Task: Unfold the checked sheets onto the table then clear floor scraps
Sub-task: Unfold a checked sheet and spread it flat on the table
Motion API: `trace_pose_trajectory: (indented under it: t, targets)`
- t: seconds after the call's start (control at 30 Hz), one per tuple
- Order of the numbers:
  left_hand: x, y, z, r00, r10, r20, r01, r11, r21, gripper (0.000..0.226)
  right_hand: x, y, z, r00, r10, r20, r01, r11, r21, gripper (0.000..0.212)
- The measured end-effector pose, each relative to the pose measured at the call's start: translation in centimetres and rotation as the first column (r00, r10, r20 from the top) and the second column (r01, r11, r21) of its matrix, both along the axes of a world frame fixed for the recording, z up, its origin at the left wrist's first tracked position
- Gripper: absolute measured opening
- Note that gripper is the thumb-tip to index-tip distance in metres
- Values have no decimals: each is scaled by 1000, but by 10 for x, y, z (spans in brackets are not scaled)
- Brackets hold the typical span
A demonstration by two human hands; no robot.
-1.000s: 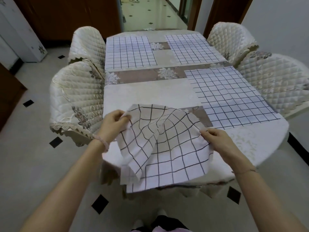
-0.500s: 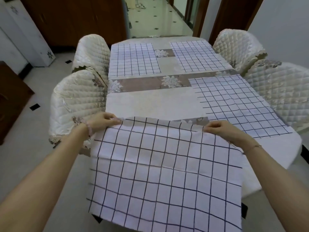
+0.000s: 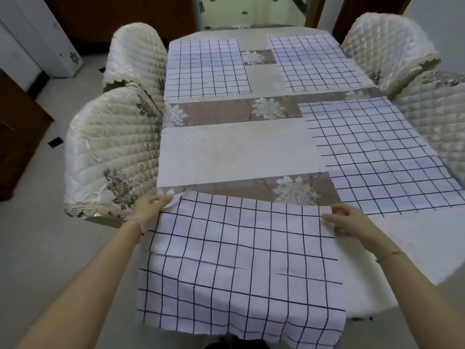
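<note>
Sheets [image 3: 207, 69] at 11, 1 and 3 o'clock lie flat; left hand [image 3: 153, 205] and right hand [image 3: 346, 220] pinch corners of the fourth sheet [image 3: 239, 260]; clearing the floor [image 3: 37, 248] is left.

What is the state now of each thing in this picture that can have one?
Near sheet: unfolded, near end hanging over the table edge.
Left hand: pinches its far left corner.
Right hand: pinches its far right corner.
Right sheet: spread flat.
Far left sheet: spread flat.
Far right sheet: spread flat.

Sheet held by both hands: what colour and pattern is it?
The sheet is white with thin dark grid lines forming squares; the head view shows it best.
</note>
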State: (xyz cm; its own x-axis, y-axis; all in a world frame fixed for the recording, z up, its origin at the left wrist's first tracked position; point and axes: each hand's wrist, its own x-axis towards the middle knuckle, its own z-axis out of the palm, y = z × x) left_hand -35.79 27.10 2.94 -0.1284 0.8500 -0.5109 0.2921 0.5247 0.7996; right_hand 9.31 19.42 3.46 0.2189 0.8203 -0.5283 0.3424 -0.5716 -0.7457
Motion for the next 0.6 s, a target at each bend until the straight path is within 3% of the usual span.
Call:
trace_pose_trajectory:
  t: [0.1,0.23,0.3,0.4,0.6]
  targets:
    - [-11,-9,1,999,25,24,-25,1000,-10,47,-2,-18,-3,991,-129,-40,129,992,11,21]
    - [-27,-30,-2,967,73,246,-55,995,-82,35,-7,-41,-10,984,-175,-27,174,984,-33,21]
    - [-31,-43,-1,981,59,186,-37,992,-120,37,-15,-51,-10,991,-131,-21,130,991,-21,15]
    - [-38,-72,2,999,5,48,2,989,-145,39,-37,-61,-3,997,-77,-16,78,995,57,25]
    - [-72,-163,12,952,295,76,-298,954,25,31,-111,-61,6,996,88,-4,-84,963,257,21]
